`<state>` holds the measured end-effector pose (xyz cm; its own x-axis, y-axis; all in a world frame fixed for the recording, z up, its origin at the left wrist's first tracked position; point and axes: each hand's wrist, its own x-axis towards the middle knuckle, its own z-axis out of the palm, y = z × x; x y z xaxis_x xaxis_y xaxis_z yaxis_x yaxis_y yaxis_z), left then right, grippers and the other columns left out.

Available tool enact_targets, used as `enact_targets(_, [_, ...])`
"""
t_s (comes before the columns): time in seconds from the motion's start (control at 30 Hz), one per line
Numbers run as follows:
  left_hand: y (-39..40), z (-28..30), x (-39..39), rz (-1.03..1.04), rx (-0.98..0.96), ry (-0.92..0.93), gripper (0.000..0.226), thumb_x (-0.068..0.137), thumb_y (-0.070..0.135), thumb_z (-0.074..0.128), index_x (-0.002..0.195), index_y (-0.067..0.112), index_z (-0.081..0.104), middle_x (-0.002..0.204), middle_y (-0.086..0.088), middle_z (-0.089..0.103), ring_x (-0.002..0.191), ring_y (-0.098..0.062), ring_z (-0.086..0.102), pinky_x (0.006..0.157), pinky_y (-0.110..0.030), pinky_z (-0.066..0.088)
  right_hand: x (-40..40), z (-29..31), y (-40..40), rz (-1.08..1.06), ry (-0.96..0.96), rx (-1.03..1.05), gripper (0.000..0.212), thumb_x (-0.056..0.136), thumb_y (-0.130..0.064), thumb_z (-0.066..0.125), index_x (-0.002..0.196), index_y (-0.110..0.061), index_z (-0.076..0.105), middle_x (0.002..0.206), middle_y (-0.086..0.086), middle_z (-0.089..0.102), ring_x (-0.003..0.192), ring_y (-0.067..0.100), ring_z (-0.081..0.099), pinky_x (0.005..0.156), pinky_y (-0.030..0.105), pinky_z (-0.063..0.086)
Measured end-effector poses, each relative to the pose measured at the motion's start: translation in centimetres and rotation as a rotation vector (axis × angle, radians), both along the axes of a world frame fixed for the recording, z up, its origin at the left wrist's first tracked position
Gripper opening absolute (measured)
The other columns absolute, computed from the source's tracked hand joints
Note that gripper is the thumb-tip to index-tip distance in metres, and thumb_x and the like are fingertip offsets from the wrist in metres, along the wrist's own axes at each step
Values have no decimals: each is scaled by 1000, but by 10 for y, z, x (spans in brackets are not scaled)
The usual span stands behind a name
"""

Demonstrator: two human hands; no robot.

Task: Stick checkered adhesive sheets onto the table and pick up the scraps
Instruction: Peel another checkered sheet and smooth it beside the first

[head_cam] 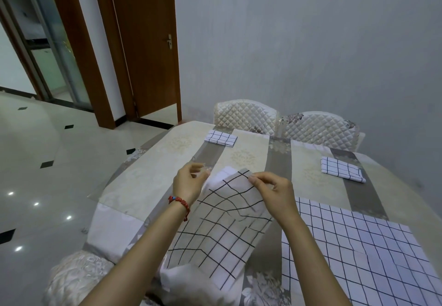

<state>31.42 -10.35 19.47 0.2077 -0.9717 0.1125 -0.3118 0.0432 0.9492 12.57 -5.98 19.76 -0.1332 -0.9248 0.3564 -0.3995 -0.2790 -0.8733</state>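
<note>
Striped table [167, 152], 2 hands – left hand [189, 182], right hand [275, 193] – pinching checkered sheet [222, 231]

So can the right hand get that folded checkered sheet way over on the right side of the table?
Probably not right now. The right hand is pinching the checkered sheet being peeled, so it's busy. Nothing on the table blocks the way to the folded checkered sheet, though it lies far off.

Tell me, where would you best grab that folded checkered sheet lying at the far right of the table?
Probably its near right corner. The folded sheet lies flat on the table, so come from the right side, slide fingertips under that corner's layered edge, and pinch it. Its flat middle offers nothing to grip. Both the left hand and the right hand are busy.
</note>
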Motion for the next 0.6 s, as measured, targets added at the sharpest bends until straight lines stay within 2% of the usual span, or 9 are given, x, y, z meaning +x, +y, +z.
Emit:
enact_targets(0.07, [2,2,-8,-67,-68,-29,25,86,26,59,106,11,62,102,0,61,97,-14,55,83,-25,43,1,5,-1,31,17,-42,19,81,-12,67,71,-28,67,82,-16,65,84,-4,59,72,2,43])
enact_targets(0.2, [11,14,-28,-399,-168,-129,21,82,27,64,100,17,68,97,6,67,91,1,59,74,-4,43,2,7,-9,63,80,-67,7,81,-17,67,74,-17,69,92,-8,63,95,6,59,74,8,45])
enact_targets(0.27, [7,11,-32,-477,-162,-125,18,79,23,68,93,13,71,91,-3,72,81,-2,61,73,-9,46,1,6,-12,62,99,-70,10,81,-18,67,73,-13,70,95,-10,62,99,8,58,81,16,46])
enact_targets(0.3, [5,10,-33,-481,-153,-106,19,78,24,69,88,8,71,87,-11,72,77,-7,61,74,-19,48,0,6,-12,64,104,-71,10,81,-18,67,72,-14,69,96,-12,62,100,8,58,84,19,45])
enact_targets(0.37, [2,11,-33,-460,-144,-70,42,73,35,67,81,-6,67,77,-24,65,73,-16,55,73,-39,48,-3,7,-12,86,111,-49,11,80,-20,68,71,-14,69,95,-15,62,98,3,58,82,15,43])
enact_targets(0.4, [0,12,-32,-444,-140,-61,51,71,39,66,80,-11,63,73,-22,61,72,-17,53,72,-44,48,-6,7,-13,107,119,-19,12,79,-23,69,71,-14,70,93,-15,62,94,2,58,78,11,42])
enact_targets(0.43, [-2,14,-30,-438,-147,-60,50,72,37,65,80,-13,62,72,-19,59,72,-18,52,71,-45,48,-9,7,-14,135,132,17,13,78,-25,70,71,-13,69,90,-13,63,88,2,59,73,11,41])
enact_targets(0.53, [-7,30,-21,-382,-181,-45,24,83,12,63,75,-11,62,70,-21,57,70,-20,51,69,-39,45,-17,5,-16,204,140,142,20,75,-23,73,59,-16,62,70,0,58,66,8,50,63,20,36])
enact_targets(0.6, [-13,42,-11,-328,-211,-50,26,84,8,61,67,-11,55,65,-15,48,65,-19,45,63,-31,40,-21,5,-16,231,113,224,27,74,-18,73,52,-24,58,61,-7,53,60,5,47,62,20,34])
